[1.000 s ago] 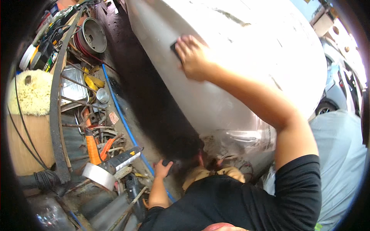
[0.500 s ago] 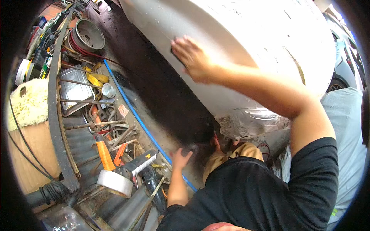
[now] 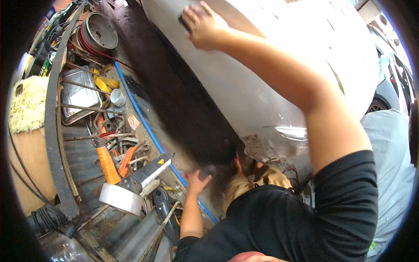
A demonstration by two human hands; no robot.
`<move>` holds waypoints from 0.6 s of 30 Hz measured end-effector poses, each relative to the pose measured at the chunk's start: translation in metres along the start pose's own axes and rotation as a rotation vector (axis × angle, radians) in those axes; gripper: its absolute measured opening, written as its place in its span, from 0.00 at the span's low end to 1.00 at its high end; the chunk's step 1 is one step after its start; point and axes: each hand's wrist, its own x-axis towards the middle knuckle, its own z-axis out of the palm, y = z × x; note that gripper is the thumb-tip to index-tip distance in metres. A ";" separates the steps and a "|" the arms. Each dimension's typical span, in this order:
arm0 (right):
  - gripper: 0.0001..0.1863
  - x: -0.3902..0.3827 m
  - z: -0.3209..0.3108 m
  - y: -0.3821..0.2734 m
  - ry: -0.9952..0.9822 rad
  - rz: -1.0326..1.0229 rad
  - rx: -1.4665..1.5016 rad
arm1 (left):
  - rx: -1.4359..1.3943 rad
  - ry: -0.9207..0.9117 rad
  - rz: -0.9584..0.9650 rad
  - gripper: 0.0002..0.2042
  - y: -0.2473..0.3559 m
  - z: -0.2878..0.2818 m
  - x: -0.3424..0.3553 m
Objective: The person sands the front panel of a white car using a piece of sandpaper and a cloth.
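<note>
On the pale, curved car body panel point(image 3: 257, 83), my right hand point(image 3: 205, 27) lies with its fingers over a dark flat block point(image 3: 184, 22). Only the block's edge shows past the fingertips, and its kind is hidden. Low beside the panel, my left hand point(image 3: 197, 182) has its thumb and fingers curved around a dark roundish thing point(image 3: 207, 172). That thing blends into the dark floor, so I cannot make out what it is.
At left a rack holds metal tools, a caulking gun point(image 3: 150, 174), a tape roll point(image 3: 121, 199) and a metal tray point(image 3: 80, 94). A blue hose point(image 3: 142, 111) runs along the floor near a wheel rim point(image 3: 100, 31). Another car point(image 3: 384, 83) stands far right.
My right hand has slid up and slightly left across the panel with the dark block. My left hand has shifted slightly left and stays low. The whole view has shifted a little.
</note>
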 end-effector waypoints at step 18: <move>0.37 -0.099 -0.017 -0.006 -0.155 -0.413 0.026 | -0.012 0.048 0.042 0.40 -0.012 0.004 -0.005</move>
